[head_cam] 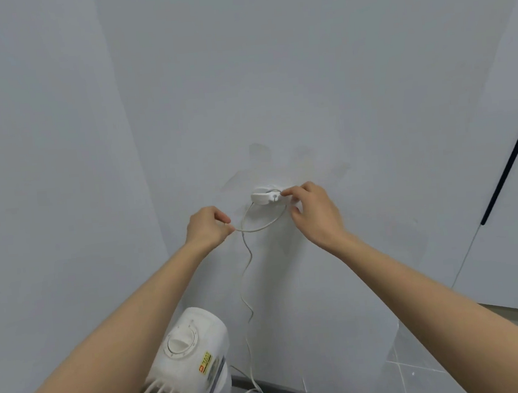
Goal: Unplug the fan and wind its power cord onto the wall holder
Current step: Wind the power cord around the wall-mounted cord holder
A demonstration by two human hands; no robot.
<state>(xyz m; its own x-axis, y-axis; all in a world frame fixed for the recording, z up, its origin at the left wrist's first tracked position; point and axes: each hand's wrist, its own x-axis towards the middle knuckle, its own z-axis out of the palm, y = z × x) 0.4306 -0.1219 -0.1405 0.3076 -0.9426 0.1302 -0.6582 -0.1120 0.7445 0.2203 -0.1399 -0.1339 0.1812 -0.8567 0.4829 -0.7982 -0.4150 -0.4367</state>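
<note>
Head view: The left hand (pixel 207 227) pinches the power cord (pixel 248 278) between thumb and forefinger, drawing a loop that hangs beneath the wall holder (pixel 265 196). The right hand (pixel 310 210) has its fingertips pressed against the holder's right end, apparently seating the cord there. Below the left hand the cord trails slack toward the fan (pixel 191 355).

Recommendation: keep light tension from the left hand, feed slack gradually, lay each turn snug beside the last, and steady the holder against the wall.
</note>
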